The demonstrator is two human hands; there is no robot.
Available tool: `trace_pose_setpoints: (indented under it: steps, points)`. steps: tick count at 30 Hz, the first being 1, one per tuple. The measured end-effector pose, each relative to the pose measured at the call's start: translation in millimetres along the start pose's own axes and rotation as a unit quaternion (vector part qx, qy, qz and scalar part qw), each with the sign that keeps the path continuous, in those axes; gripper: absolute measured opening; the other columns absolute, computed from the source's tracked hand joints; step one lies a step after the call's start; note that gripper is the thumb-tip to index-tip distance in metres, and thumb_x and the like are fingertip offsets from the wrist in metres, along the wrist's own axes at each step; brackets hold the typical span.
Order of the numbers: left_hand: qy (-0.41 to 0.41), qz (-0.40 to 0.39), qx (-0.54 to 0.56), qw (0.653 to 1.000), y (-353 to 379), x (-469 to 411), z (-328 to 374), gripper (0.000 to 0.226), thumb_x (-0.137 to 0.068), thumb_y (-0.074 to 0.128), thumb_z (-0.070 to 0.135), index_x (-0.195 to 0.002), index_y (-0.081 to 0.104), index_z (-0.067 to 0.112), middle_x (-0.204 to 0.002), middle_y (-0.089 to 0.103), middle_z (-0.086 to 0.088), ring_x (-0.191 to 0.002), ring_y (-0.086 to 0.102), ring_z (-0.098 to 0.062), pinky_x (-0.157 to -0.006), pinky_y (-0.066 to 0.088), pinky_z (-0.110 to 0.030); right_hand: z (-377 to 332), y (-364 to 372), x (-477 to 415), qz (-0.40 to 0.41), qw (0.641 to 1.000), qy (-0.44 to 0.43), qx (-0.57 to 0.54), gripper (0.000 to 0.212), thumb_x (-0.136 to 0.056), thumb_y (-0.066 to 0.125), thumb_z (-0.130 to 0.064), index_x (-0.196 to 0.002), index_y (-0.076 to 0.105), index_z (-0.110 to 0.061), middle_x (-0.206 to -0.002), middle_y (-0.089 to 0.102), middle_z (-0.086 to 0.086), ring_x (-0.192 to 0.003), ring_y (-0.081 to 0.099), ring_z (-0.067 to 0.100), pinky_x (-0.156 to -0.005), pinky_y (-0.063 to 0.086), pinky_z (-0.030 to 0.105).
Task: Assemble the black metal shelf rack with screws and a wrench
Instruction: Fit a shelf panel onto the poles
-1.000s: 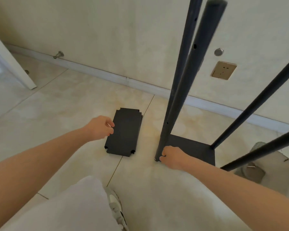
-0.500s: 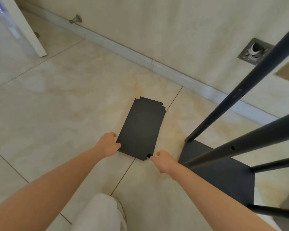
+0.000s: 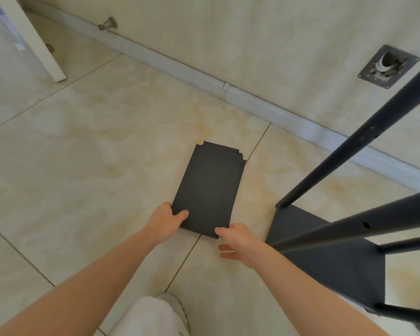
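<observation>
Two-handed reach at the panels, likely for a level lift: corner pinched in left hand, right hand spread, thumb touching.

black panels; poles seemingly dark grey

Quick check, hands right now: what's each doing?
Left hand: grips the black panel stack at its near corner.
Right hand: open, thumb touching the stack.
</observation>
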State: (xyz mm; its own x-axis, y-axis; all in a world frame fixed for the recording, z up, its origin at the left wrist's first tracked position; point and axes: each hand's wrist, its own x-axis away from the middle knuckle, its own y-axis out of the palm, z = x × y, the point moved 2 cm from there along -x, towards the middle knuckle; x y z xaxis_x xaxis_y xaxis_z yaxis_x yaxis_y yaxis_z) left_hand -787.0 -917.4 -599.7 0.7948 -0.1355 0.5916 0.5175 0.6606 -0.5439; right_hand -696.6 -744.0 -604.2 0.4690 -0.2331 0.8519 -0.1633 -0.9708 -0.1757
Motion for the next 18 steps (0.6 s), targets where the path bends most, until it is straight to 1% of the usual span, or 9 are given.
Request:
trace_pose_setpoints:
  steps: [2,4,5,6,7,9,12,15,18]
  points:
    - [0.012,0.077,0.008,0.997,-4.2,5.0,5.8,0.034,-0.103,0.047,0.041,-0.089,0.049,0.011,-0.082,0.055,-0.003,-0.081,0.058,-0.02,-0.059,0.038,-0.028,-1.4,-3.3,4.5,0.022,0.999,-0.011,-0.033,0.04,-0.096,0.06,-0.028,-0.127,0.047,-0.007,-0.106,0.056,0.002,-0.093,0.063,0.019,-0.068,0.059,0.031]
    - [-0.007,0.138,0.059,0.989,-9.5,11.3,13.3,0.038,-0.103,0.049,0.039,-0.083,0.052,0.007,-0.081,0.059,-0.011,-0.073,0.058,-0.023,-0.062,0.043,-0.032,-5.9,-7.7,12.8,0.025,0.997,-0.024,-0.076,0.029,-0.096,0.062,-0.03,-0.111,0.052,-0.008,-0.107,0.061,0.005,-0.093,0.066,0.02,-0.072,0.06,0.034]
    - [-0.026,0.138,0.107,0.984,-11.4,13.0,17.0,0.037,-0.102,0.054,0.035,-0.083,0.058,0.004,-0.085,0.064,-0.015,-0.075,0.061,-0.025,-0.067,0.049,-0.035,-9.4,-9.5,18.3,0.016,0.994,-0.029,-0.103,0.025,-0.095,0.063,-0.03,-0.107,0.052,-0.011,-0.109,0.063,0.007,-0.094,0.068,0.021,-0.074,0.061,0.036]
    - [-0.047,0.12,0.17,0.977,-12.9,14.1,20.2,0.034,-0.1,0.058,0.03,-0.083,0.063,0.001,-0.09,0.069,-0.017,-0.081,0.066,-0.028,-0.075,0.054,-0.039,-13.8,-11.1,24.6,0.002,0.99,-0.033,-0.135,0.024,-0.095,0.064,-0.029,-0.106,0.051,-0.013,-0.112,0.063,0.008,-0.094,0.07,0.022,-0.075,0.061,0.039]
    - [-0.067,0.09,0.235,0.965,-14.6,16.4,23.9,0.029,-0.099,0.062,0.024,-0.083,0.066,0.0,-0.096,0.072,-0.017,-0.086,0.068,-0.029,-0.083,0.058,-0.04,-18.7,-13.0,31.6,-0.012,0.985,-0.036,-0.17,0.024,-0.095,0.064,-0.027,-0.109,0.05,-0.013,-0.114,0.063,0.008,-0.094,0.071,0.024,-0.078,0.061,0.041]
    - [-0.089,0.042,0.318,0.943,-20.6,22.7,30.6,0.02,-0.096,0.067,0.017,-0.093,0.068,-0.002,-0.103,0.072,-0.017,-0.089,0.07,-0.026,-0.083,0.059,-0.037,-30.0,-17.8,44.6,-0.035,0.97,-0.044,-0.238,0.025,-0.096,0.062,-0.019,-0.114,0.047,-0.01,-0.115,0.062,0.011,-0.091,0.073,0.029,-0.082,0.06,0.045]
    - [-0.104,0.01,0.348,0.932,-28.4,37.0,36.2,0.028,-0.091,0.073,0.016,-0.108,0.065,-0.006,-0.108,0.069,-0.019,-0.094,0.069,-0.029,-0.084,0.059,-0.039,-48.7,-27.5,65.5,-0.054,0.952,-0.073,-0.292,0.021,-0.099,0.057,-0.011,-0.114,0.045,-0.007,-0.113,0.062,0.015,-0.091,0.072,0.036,-0.086,0.058,0.049]
    - [-0.109,-0.02,0.359,0.927,-33.6,59.5,40.2,0.031,-0.092,0.072,0.016,-0.113,0.064,-0.004,-0.112,0.066,-0.021,-0.1,0.068,-0.032,-0.08,0.058,-0.037,-59.8,-34.0,91.4,-0.058,0.948,-0.098,-0.298,0.028,-0.098,0.056,-0.007,-0.123,0.041,-0.01,-0.122,0.058,0.017,-0.098,0.069,0.037,-0.084,0.058,0.051]
    - [-0.078,-0.063,0.313,0.945,-43.7,81.3,40.2,0.023,-0.095,0.068,0.018,-0.11,0.067,0.0,-0.11,0.068,-0.016,-0.095,0.069,-0.028,-0.091,0.055,-0.04,-59.8,-42.6,123.5,-0.063,0.953,-0.152,-0.253,0.03,-0.098,0.056,-0.007,-0.124,0.042,-0.012,-0.122,0.058,0.015,-0.096,0.07,0.033,-0.074,0.062,0.044]
